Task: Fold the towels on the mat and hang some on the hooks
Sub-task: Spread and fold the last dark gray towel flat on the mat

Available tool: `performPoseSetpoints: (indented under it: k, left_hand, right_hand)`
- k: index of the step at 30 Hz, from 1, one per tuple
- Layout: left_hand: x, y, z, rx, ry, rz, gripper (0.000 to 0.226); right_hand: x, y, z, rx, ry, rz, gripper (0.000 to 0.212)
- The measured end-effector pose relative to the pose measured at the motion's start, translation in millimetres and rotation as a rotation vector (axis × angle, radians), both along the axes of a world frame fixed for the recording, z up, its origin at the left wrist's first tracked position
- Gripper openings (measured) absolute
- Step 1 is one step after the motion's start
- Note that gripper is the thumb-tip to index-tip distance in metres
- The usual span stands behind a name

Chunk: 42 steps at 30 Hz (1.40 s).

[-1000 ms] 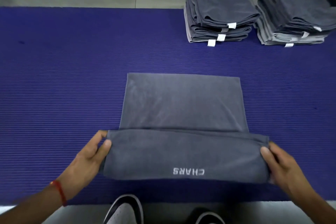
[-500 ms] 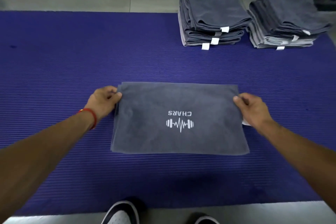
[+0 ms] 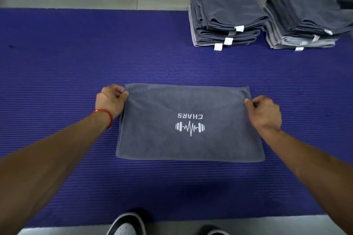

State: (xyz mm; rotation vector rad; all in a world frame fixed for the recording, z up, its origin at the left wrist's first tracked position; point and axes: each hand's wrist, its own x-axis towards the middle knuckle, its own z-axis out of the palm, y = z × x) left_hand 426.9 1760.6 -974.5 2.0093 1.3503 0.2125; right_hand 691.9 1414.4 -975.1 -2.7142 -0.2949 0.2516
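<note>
Towel point(image 3: 191, 139) lies flat on the mat point(image 3: 57, 63), far corners pinched by left hand point(image 3: 110, 101) and right hand point(image 3: 265, 110).

Two dark-and-white shoes point(image 3: 127, 224) cut off at bottom edge; right grey folded-towel stack point(image 3: 305, 23) clipped at right edge.

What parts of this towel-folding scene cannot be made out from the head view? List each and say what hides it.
- Hooks: none inside the head view.
- Fingertips of the left hand and right hand: curled at the grey towel edges, tucked out of sight.
- Right stack of folded towels: far side cut by the frame edge, blurred.
- White tags on the left stack: too small to read.
- Shoes: cut by the bottom edge.
</note>
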Motion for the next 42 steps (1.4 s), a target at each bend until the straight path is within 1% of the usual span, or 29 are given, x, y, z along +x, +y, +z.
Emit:
performPoseSetpoints:
  k: [1, 3, 4, 5, 7, 9, 11, 13, 16, 18, 19, 22, 24, 25, 27, 29, 30, 32, 33, 34, 35, 36, 37, 38, 39, 40, 42]
  left_hand:
    - [-2.4, -3.2, -0.3, 0.119, 0.005, -0.059, 0.023]
    - [-8.7, -17.0, 2.1, 0.45, 0.085, -0.327, 0.038]
    - [-11.8, -30.2, 2.7, 0.566, 0.116, -0.483, 0.044]
    - [-13.6, -48.5, 4.0, 0.618, 0.129, -0.629, 0.048]
    - [-16.0, -90.9, 3.8, 0.632, 0.132, -0.89, 0.054]
    - [-17.3, -122.9, -10.5, 0.621, 0.185, -1.108, 0.057]
    - [-18.6, -137.2, -25.4, 0.608, 0.238, -1.175, 0.059]
    - [-17.9, -138.6, -30.3, 0.612, 0.271, -1.173, 0.058]
    - [-16.9, -136.5, -26.9, 0.551, 0.302, -1.195, 0.058]
    - [-14.0, -133.5, -20.5, 0.463, 0.275, -1.194, 0.058]
    - [-12.5, -132.9, -14.5, 0.406, 0.265, -1.182, 0.059]
    - [-7.3, -136.2, 4.5, 0.26, 0.195, -1.109, 0.063]
    - [-3.5, -142.5, 17.9, 0.191, 0.05, -1.018, 0.064]
    - [-1.1, -146.1, 24.4, 0.148, -0.028, -0.966, 0.063]
    - [8.1, -153.2, 38.2, 0.019, -0.122, -0.864, 0.054]
    - [23.1, -161.3, 55.5, -0.187, -0.156, -0.739, 0.051]
    - [31.3, -164.4, 64.1, -0.358, -0.199, -0.64, 0.048]
    - [45.6, -168.5, 84.3, -0.76, -0.395, -0.354, 0.032]
    - [50.9, -167.5, 91.2, -0.909, -0.489, -0.216, 0.031]
    - [54.7, -163.5, 94.5, -0.981, -0.566, -0.109, 0.036]
    - [56.5, -159.2, 97.4, -0.99, -0.615, -0.034, 0.036]
    - [54.6, -153.2, 96.8, -0.951, -0.648, 0.02, 0.029]
    - [49.4, -146.7, 95.7, -0.879, -0.654, 0.05, 0.019]
    - [42.9, -139.0, 92.0, -0.808, -0.644, 0.078, 0.012]
    - [34.5, -129.0, 84.7, -0.698, -0.607, 0.074, 0.012]
    - [25.5, -117.2, 76.6, -0.541, -0.542, 0.039, 0.014]
    - [7.2, -92.7, 63.2, -0.242, -0.386, -0.085, 0.022]
  right_hand:
    - [-2.7, -3.3, 1.0, -0.016, -0.014, -0.014, 0.041]
    - [-9.1, -14.0, -0.3, -0.047, -0.02, -0.034, 0.054]
    - [-13.3, -20.2, -1.4, -0.067, -0.01, -0.027, 0.06]
    - [-16.2, -27.7, -4.7, -0.083, 0.01, -0.008, 0.064]
    - [-18.5, -39.4, -13.2, -0.092, 0.069, 0.025, 0.069]
    - [-14.0, -43.4, -18.5, -0.101, 0.133, 0.04, 0.07]
    - [-13.2, -33.6, -9.1, -0.103, 0.222, 0.029, 0.066]
    - [-18.7, -20.5, 8.8, -0.076, 0.3, -0.022, 0.052]
    - [-22.1, -15.0, 16.9, -0.066, 0.313, -0.006, 0.042]
    - [-21.8, -17.4, 18.6, -0.002, 0.327, -0.013, 0.039]
    - [-21.9, -19.3, 21.7, 0.066, 0.391, -0.027, 0.038]
    - [-19.8, -24.6, 37.4, 0.314, 0.681, -0.123, 0.033]
    - [-18.6, -26.1, 52.3, 0.371, 0.797, -0.089, 0.03]
    - [-19.0, -25.7, 60.4, 0.369, 0.798, -0.036, 0.025]
    - [-23.4, -21.0, 77.3, 0.309, 0.698, 0.128, 0.011]
    - [-34.7, -6.2, 95.7, 0.302, 0.585, 0.265, 0.008]
    - [-44.4, 5.9, 104.5, 0.33, 0.552, 0.314, 0.008]
    - [-70.3, 34.8, 118.1, 0.392, 0.514, 0.397, 0.008]
    - [-85.1, 49.8, 121.5, 0.403, 0.509, 0.449, 0.007]
    - [-99.0, 63.3, 122.7, 0.403, 0.521, 0.509, 0.006]
    - [-111.8, 74.8, 123.3, 0.396, 0.562, 0.568, 0.006]
    - [-122.0, 83.8, 120.9, 0.394, 0.616, 0.617, 0.009]
    - [-129.6, 90.7, 118.5, 0.397, 0.647, 0.651, 0.013]
    - [-134.5, 95.1, 116.0, 0.407, 0.634, 0.678, 0.016]
    - [-137.0, 96.4, 113.7, 0.413, 0.557, 0.719, 0.018]
    - [-137.2, 96.0, 109.5, 0.405, 0.429, 0.784, 0.02]
    - [-135.0, 90.9, 99.2, 0.295, 0.181, 0.955, 0.026]
